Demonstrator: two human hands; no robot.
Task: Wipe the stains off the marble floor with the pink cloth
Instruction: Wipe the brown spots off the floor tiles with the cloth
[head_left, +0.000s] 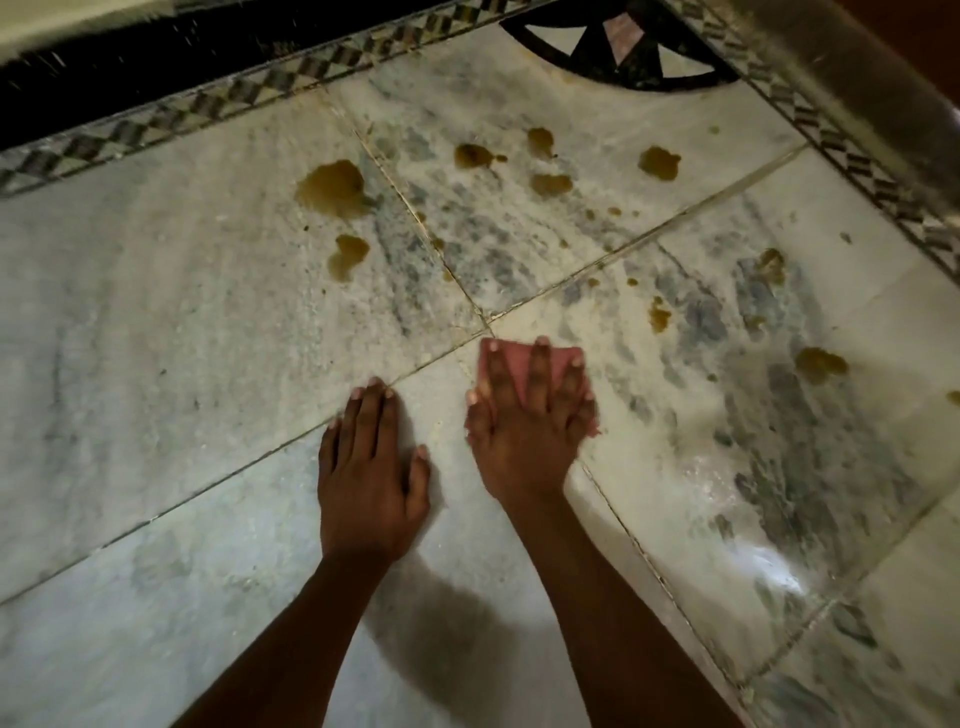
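Observation:
My right hand lies flat with spread fingers on a folded pink cloth, pressing it to the marble floor near the meeting point of the tile joints. Most of the cloth is hidden under the hand. My left hand rests flat on the bare marble just left of it, fingers straight. Several brown stains lie farther out: a large one and a smaller one at the upper left, a cluster at the top middle, and others to the right.
A patterned inlay border runs along the far edge, with a black band behind it. A second border strip and a raised ledge close off the right side. A dark round inlay sits at the top.

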